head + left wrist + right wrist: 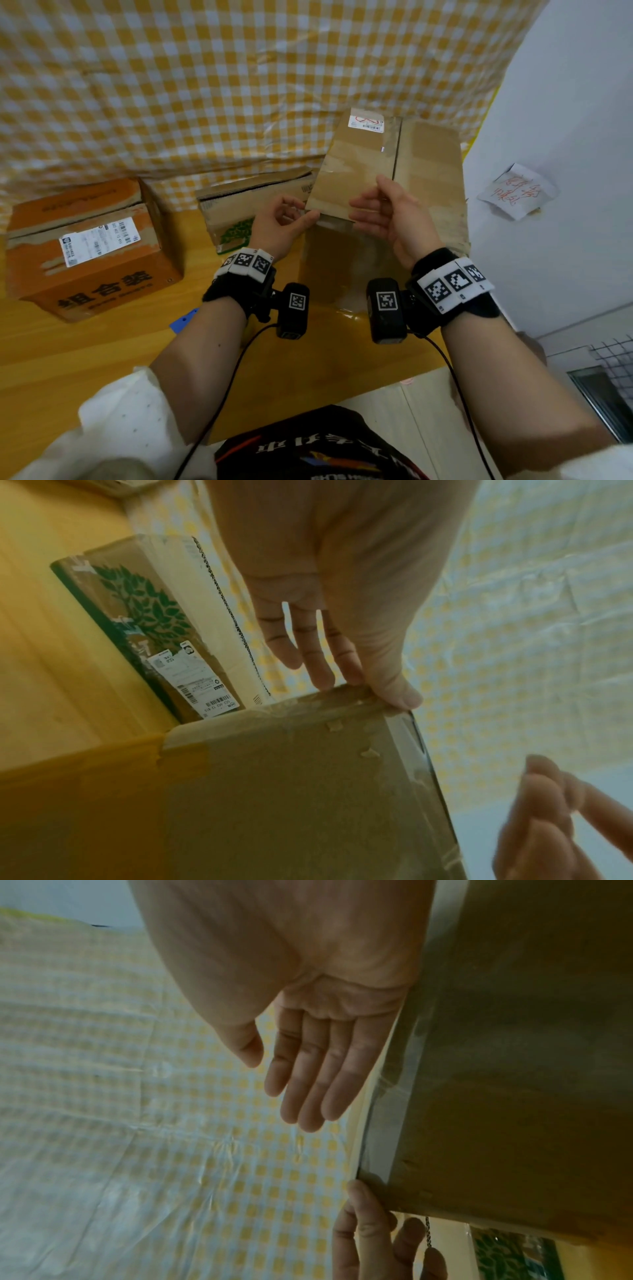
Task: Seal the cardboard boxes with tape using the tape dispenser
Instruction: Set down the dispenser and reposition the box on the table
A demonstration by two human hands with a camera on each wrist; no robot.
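Note:
A tall brown cardboard box (359, 164) stands on the wooden table (85, 349), its top flaps folded down with a dark seam between them and old clear tape on its faces. My left hand (301, 214) pinches the near left corner of the top, thumb on the front and fingers behind the edge; the left wrist view shows this hand (359, 680) on that box (274, 791). My right hand (373, 209) hovers over the near top edge, fingers straight and holding nothing. In the right wrist view it (298, 1091) is beside the box (514, 1069).
An orange box (92, 246) with a white label sits at the left. A flat box with a green leaf print (236, 219) lies behind my left hand. A blue plastic piece (183, 320) shows beside my left forearm. Checked cloth (205, 85) hangs behind; a white wall (565, 137) is at the right.

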